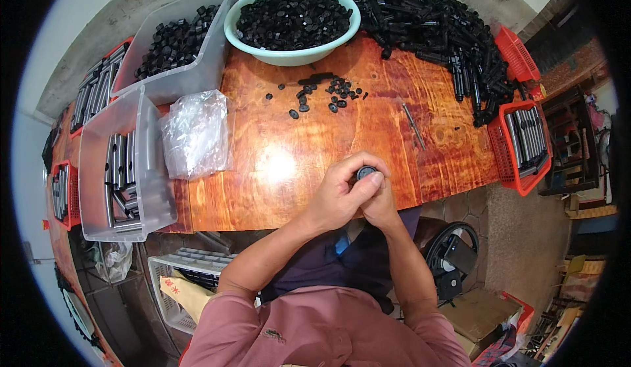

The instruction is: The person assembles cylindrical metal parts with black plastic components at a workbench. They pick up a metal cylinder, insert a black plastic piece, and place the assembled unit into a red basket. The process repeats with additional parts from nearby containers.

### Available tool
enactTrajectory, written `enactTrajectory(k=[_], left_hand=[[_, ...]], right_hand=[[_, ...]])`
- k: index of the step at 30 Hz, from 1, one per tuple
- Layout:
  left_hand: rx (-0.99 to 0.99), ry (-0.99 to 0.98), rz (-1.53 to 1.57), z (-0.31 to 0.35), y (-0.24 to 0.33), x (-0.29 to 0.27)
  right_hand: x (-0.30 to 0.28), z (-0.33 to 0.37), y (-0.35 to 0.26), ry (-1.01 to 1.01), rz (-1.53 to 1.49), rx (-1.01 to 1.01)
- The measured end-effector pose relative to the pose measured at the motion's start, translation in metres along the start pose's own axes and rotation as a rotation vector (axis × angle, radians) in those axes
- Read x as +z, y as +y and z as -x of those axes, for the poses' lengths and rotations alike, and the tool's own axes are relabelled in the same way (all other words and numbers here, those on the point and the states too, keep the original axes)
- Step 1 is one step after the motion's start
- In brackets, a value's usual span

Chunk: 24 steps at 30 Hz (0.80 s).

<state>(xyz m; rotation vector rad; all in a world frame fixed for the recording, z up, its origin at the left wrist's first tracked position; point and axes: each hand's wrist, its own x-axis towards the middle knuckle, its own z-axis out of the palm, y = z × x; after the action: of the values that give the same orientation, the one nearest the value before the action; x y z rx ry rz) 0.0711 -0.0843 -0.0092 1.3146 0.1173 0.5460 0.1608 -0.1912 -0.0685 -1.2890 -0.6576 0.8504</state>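
Above the table's near edge, both my hands are closed together around a black part, whose round end [365, 170] shows at the top. My left hand [336, 193] wraps it from the left, its thumb lying across beside the round end. From the right, my right hand [381, 204] closes round the same part. The fingers hide the rest of its length. Beyond the hands, small black caps [338, 90] lie loose on the wooden table [263, 199]. A thin metal rod [414, 126] rests to the right of them.
A pale green basin [296, 55] heaped with black caps stands at the back. Right of it lies a pile of black tubular parts [434, 28]. Clear bins [154, 199] and a plastic bag [196, 134] are on the left. A red basket [505, 168] of tubes sits at the right edge.
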Motion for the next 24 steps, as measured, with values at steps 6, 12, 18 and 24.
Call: enactTrajectory(k=[6, 12, 18, 24], left_hand=[[-0.142, -0.011, 0.235, -0.008, 0.001, 0.001], [-0.219, -0.137, 0.220, -0.016, 0.002, 0.000], [-0.202, -0.205, 0.048, -0.026, 0.003, 0.002], [-0.262, -0.001, 0.239, -0.047, -0.013, -0.012]], right_hand=[[0.000, -0.005, 0.024, 0.132, 0.326, -0.150], [-0.001, -0.003, 0.017, 0.153, 0.641, -0.331], [-0.006, 0.004, 0.029, 0.133, 0.557, -0.314], [-0.001, -0.012, 0.013, 0.085, 0.338, -0.270]])
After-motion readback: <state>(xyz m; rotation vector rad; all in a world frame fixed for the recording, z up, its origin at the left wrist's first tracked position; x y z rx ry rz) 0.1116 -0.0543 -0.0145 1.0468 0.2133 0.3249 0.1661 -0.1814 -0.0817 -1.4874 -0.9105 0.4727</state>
